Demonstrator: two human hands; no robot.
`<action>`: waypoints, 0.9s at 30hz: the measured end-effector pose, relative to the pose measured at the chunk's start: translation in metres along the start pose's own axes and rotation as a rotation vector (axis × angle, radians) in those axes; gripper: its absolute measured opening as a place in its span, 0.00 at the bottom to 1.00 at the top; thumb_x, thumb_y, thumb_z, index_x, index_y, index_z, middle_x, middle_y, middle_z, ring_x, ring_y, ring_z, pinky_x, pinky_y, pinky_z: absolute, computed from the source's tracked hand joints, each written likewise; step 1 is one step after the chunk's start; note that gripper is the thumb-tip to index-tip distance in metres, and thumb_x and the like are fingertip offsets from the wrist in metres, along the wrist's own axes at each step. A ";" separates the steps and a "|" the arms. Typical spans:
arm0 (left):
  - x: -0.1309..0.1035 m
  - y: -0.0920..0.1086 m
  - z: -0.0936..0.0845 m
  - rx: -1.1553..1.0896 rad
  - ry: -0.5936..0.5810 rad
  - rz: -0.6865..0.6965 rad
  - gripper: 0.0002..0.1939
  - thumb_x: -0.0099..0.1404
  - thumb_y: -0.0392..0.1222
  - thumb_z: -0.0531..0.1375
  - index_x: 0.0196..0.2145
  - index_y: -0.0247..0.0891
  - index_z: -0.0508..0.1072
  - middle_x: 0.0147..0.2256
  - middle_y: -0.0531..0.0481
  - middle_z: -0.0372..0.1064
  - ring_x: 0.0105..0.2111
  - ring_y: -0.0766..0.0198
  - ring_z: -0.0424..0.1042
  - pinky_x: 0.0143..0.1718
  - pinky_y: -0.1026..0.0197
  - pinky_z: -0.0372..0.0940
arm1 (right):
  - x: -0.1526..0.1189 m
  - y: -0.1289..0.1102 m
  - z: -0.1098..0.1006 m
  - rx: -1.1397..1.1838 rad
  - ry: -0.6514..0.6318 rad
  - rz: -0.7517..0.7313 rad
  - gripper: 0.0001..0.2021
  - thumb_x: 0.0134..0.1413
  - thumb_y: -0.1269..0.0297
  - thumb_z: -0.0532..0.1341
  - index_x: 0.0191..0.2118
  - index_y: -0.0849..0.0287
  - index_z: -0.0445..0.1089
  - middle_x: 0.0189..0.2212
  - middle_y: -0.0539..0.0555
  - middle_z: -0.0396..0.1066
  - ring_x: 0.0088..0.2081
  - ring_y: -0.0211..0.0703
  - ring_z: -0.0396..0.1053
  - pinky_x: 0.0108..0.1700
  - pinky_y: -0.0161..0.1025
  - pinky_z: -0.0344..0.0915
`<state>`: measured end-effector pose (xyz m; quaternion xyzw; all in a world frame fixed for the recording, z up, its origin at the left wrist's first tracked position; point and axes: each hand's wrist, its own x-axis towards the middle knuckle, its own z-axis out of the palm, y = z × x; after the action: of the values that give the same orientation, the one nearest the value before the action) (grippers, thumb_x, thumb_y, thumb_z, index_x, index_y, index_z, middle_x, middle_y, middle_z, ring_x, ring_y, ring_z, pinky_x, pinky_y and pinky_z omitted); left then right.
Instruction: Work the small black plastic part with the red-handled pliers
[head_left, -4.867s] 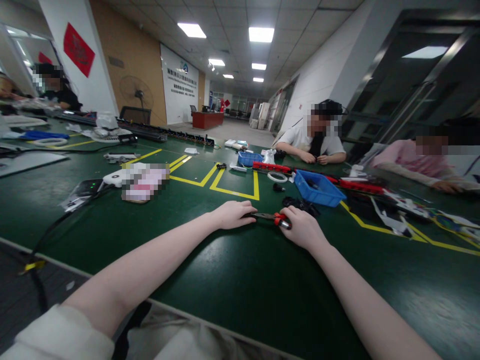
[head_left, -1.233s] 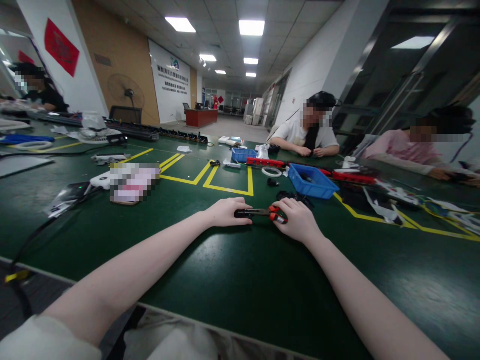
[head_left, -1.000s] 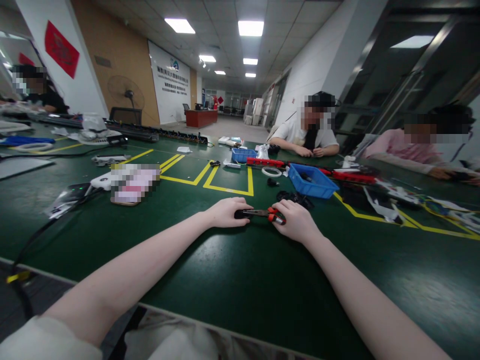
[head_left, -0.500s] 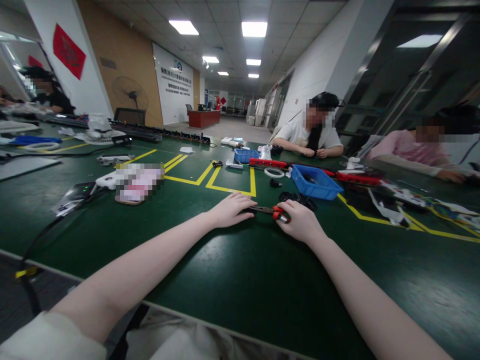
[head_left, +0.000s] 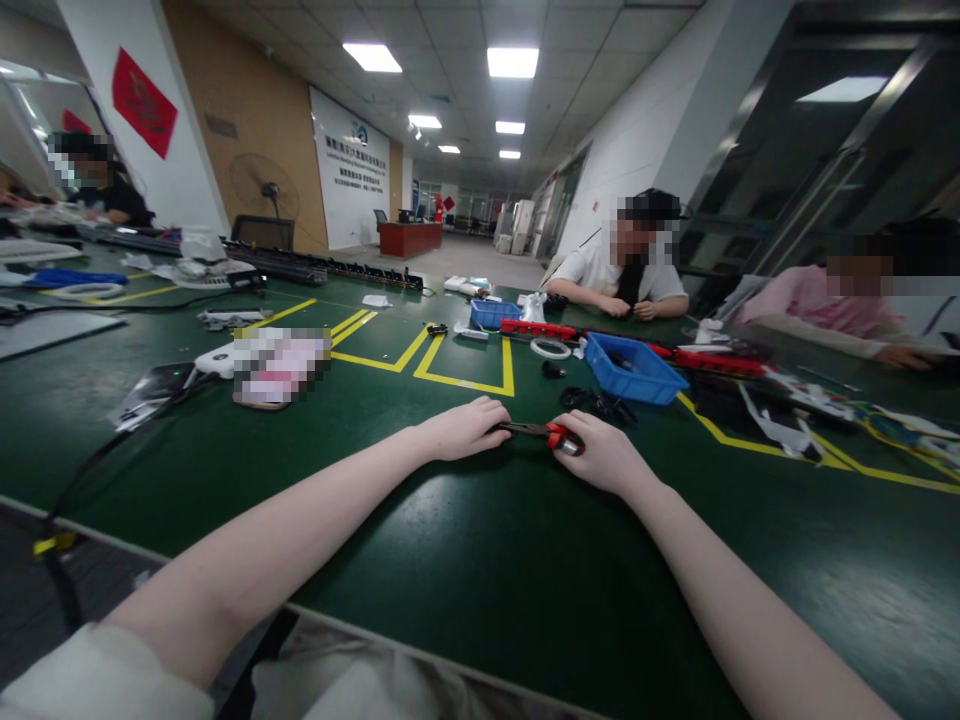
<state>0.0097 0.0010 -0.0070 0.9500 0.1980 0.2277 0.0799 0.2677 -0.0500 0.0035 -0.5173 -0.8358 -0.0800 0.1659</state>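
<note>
Red-handled pliers (head_left: 534, 430) lie level between my two hands, above the green table (head_left: 450, 530). My right hand (head_left: 596, 448) is closed around their red handles. At the jaw end, my left hand (head_left: 469, 428) has its thumb and fingers pinched together by the tip. Whatever it holds there is too small or hidden to name. The pliers' handles look close together. Black cables (head_left: 598, 404) lie just beyond my right hand, with a small black part (head_left: 553, 369) near them.
A blue bin (head_left: 634, 372) stands beyond my right hand, with a red strip (head_left: 540, 329) behind it. A smaller blue bin (head_left: 495, 315) is farther back. A phone (head_left: 274, 372) lies on the left. Two people sit across at the right.
The pliers' handles have come closer together in my right hand. Both hands appear slightly lower in view, and the whole scene has shifted a little.
</note>
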 end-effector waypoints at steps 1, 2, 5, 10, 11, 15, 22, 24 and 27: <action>0.000 0.000 0.000 0.003 0.005 -0.003 0.10 0.71 0.43 0.50 0.42 0.36 0.67 0.40 0.45 0.66 0.44 0.57 0.64 0.46 0.57 0.62 | 0.000 -0.001 0.000 0.009 -0.002 0.002 0.11 0.50 0.64 0.59 0.41 0.54 0.69 0.36 0.52 0.70 0.36 0.43 0.69 0.35 0.37 0.63; 0.000 0.001 -0.001 0.001 0.011 -0.011 0.09 0.71 0.43 0.50 0.41 0.36 0.66 0.40 0.45 0.66 0.43 0.58 0.64 0.45 0.57 0.62 | 0.000 -0.003 -0.001 0.017 -0.004 0.002 0.11 0.50 0.64 0.59 0.41 0.54 0.68 0.36 0.52 0.70 0.36 0.43 0.69 0.35 0.37 0.63; 0.000 0.002 -0.003 -0.027 0.027 -0.050 0.11 0.70 0.48 0.53 0.39 0.36 0.65 0.37 0.47 0.65 0.40 0.59 0.64 0.41 0.59 0.61 | 0.001 -0.006 -0.002 0.029 -0.012 -0.008 0.11 0.49 0.64 0.59 0.41 0.54 0.68 0.37 0.52 0.70 0.36 0.43 0.69 0.35 0.37 0.63; 0.001 0.004 -0.004 -0.047 0.004 -0.066 0.15 0.66 0.52 0.59 0.36 0.37 0.63 0.35 0.49 0.63 0.37 0.60 0.64 0.36 0.61 0.59 | 0.001 -0.007 -0.003 0.014 -0.021 -0.028 0.11 0.48 0.65 0.59 0.41 0.55 0.68 0.37 0.52 0.71 0.37 0.43 0.69 0.36 0.37 0.63; 0.001 0.004 -0.004 -0.054 0.002 -0.067 0.15 0.65 0.52 0.59 0.36 0.37 0.63 0.34 0.49 0.63 0.37 0.60 0.64 0.36 0.61 0.59 | 0.001 -0.006 -0.003 0.005 -0.018 -0.035 0.11 0.48 0.65 0.60 0.41 0.55 0.68 0.37 0.53 0.71 0.37 0.43 0.69 0.37 0.37 0.63; 0.001 0.000 -0.001 -0.135 0.023 -0.105 0.14 0.65 0.50 0.60 0.35 0.37 0.64 0.35 0.50 0.63 0.36 0.62 0.64 0.35 0.62 0.59 | 0.001 -0.002 -0.002 -0.080 0.048 -0.069 0.12 0.48 0.64 0.61 0.41 0.56 0.69 0.38 0.54 0.72 0.40 0.47 0.69 0.42 0.41 0.61; 0.002 -0.011 0.005 -0.235 0.055 -0.109 0.13 0.62 0.47 0.63 0.30 0.36 0.66 0.34 0.50 0.66 0.37 0.62 0.65 0.38 0.62 0.61 | 0.001 0.008 0.001 -0.132 0.153 -0.024 0.12 0.49 0.63 0.61 0.41 0.56 0.69 0.41 0.54 0.73 0.44 0.49 0.69 0.47 0.45 0.59; 0.002 -0.012 0.006 -0.243 0.070 -0.080 0.12 0.61 0.46 0.64 0.30 0.36 0.67 0.35 0.49 0.67 0.39 0.61 0.66 0.40 0.60 0.62 | 0.001 0.009 0.002 -0.131 0.144 -0.016 0.12 0.49 0.61 0.61 0.42 0.56 0.69 0.40 0.54 0.73 0.43 0.49 0.69 0.45 0.45 0.60; 0.002 -0.014 0.007 -0.268 0.123 -0.036 0.10 0.60 0.43 0.65 0.31 0.35 0.70 0.41 0.46 0.68 0.44 0.59 0.68 0.46 0.57 0.63 | 0.001 0.006 0.004 -0.124 0.122 -0.016 0.13 0.52 0.58 0.60 0.42 0.56 0.69 0.40 0.55 0.72 0.41 0.48 0.69 0.41 0.42 0.62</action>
<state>0.0100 0.0145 -0.0155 0.9113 0.1873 0.3086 0.1980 0.2719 -0.0454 0.0001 -0.5140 -0.8216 -0.1644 0.1835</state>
